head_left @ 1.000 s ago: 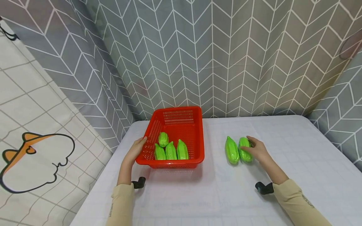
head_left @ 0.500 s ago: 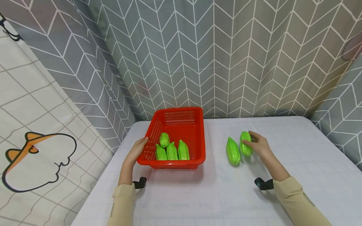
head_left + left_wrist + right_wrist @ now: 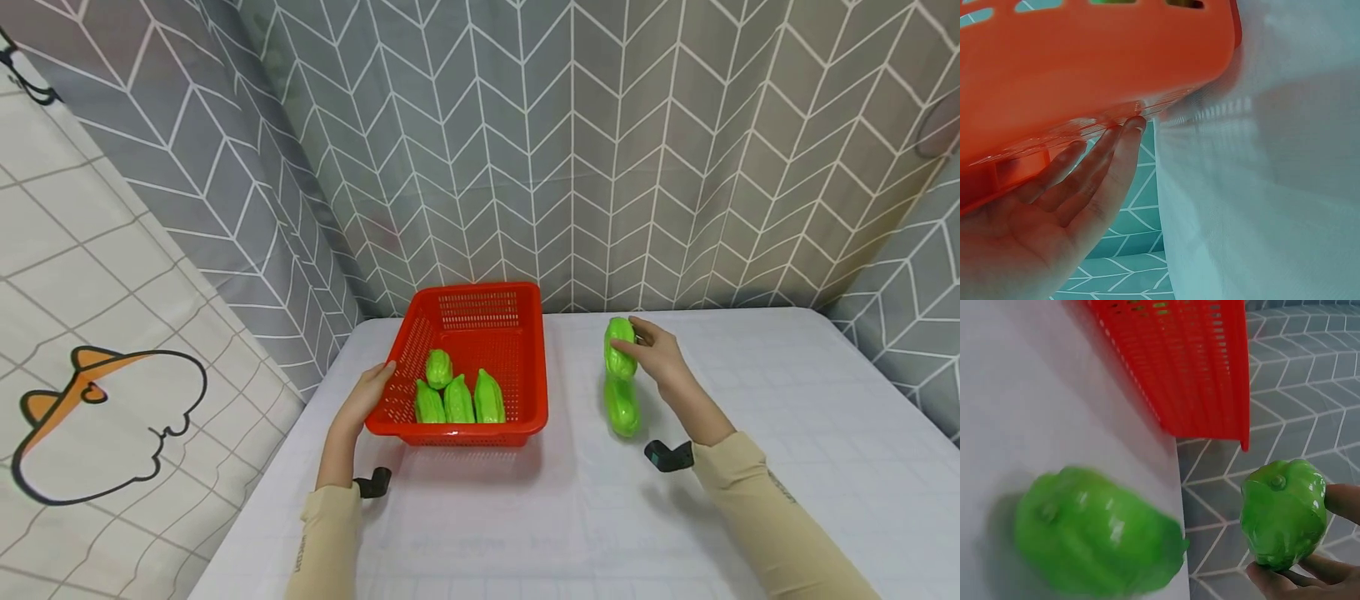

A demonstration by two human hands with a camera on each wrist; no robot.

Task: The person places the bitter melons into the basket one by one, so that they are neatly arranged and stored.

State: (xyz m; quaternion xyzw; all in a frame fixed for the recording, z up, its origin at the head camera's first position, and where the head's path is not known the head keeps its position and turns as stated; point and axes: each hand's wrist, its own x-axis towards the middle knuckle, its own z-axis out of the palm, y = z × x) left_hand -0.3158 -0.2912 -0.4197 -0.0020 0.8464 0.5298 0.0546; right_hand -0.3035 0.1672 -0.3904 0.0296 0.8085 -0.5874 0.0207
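Observation:
My left hand (image 3: 365, 396) grips the left rim of a red slotted plastic basket (image 3: 533, 367). In the left wrist view its fingers (image 3: 1113, 159) lie against the basket's outer wall under the rim; the thumb is hidden there. My right hand (image 3: 663, 357) pinches a glossy green ridged gourd (image 3: 618, 332), raised over the table to the right of the basket. Seen from the right wrist, thumb and fingers hold the gourd (image 3: 1283, 512) at its sides. A second green gourd (image 3: 622, 410) lies on the table, partly covered by the held one in the head view.
Several green gourds (image 3: 459, 402) sit in the front left part of the basket. The table (image 3: 570, 517) has a white cloth. A patterned grey curtain (image 3: 525, 150) stands right behind the table's back edge, with another cloth on the left side.
My right hand has lifted the gourd from beside the other one and carried it left and away from me, over the lying gourd. My left hand stays on the basket rim.

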